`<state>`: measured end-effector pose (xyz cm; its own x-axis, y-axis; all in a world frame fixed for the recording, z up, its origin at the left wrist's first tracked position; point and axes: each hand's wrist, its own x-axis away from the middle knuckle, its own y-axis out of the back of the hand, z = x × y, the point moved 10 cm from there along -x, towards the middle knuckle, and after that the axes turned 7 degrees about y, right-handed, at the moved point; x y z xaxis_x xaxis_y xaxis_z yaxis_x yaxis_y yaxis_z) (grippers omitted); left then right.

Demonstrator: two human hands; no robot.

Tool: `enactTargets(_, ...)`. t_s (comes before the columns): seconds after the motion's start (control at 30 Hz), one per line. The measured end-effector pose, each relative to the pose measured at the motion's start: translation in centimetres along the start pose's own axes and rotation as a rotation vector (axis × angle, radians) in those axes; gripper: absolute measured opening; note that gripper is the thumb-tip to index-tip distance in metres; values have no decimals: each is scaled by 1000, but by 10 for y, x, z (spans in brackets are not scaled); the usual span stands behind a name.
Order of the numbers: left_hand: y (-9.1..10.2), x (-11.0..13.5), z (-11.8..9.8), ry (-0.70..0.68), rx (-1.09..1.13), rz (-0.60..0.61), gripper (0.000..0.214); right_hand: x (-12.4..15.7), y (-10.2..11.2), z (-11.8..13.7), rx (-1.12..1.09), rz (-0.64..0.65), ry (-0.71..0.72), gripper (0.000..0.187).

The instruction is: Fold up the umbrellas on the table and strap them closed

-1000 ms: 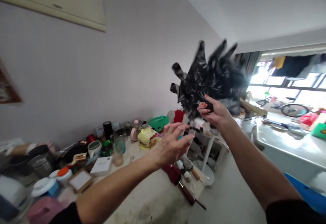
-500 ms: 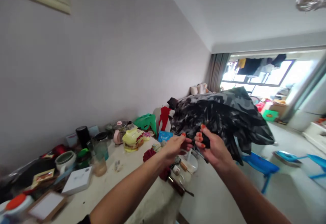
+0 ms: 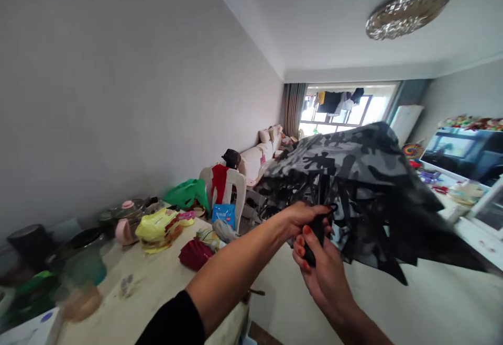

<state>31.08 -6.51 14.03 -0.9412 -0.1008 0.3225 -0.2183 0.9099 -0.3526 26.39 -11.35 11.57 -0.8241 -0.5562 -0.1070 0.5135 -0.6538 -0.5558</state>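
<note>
I hold a folding umbrella with a grey and black camouflage canopy (image 3: 353, 188) out in front of me, its canopy loose and half spread, pointing away to the right. My right hand (image 3: 320, 271) is closed round its black handle (image 3: 315, 235). My left hand (image 3: 304, 215) reaches in just above the handle, fingers curled against the shaft under the canopy's edge. Both arms stretch over the right end of a cluttered table (image 3: 157, 292).
On the table lie a yellow bag (image 3: 159, 228), a dark red pouch (image 3: 195, 253), a pink pot (image 3: 126, 226) and jars. Beyond stand a white chair with a red cloth (image 3: 222, 188), a green bag (image 3: 186, 194), a sofa (image 3: 259, 154), a window with hanging laundry (image 3: 341, 105), and shelves at right.
The umbrella has come down from above head height to chest height and its canopy has spread wider. My left hand moved onto the shaft. My view swung right, toward the window.
</note>
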Motion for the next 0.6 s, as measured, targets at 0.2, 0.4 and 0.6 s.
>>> enactTargets(0.2,-22,-28,-24,-22,-120,3,21,-21,9,24,-91,15,64,54)
enactTargets(0.4,-57,-36,-31,-29,-112,152,24,-19,20,46,-108,-3,188,48)
enactTargets(0.6,-61,-39,-40,-6,141,148,21,-13,21,50,-174,-8,117,54)
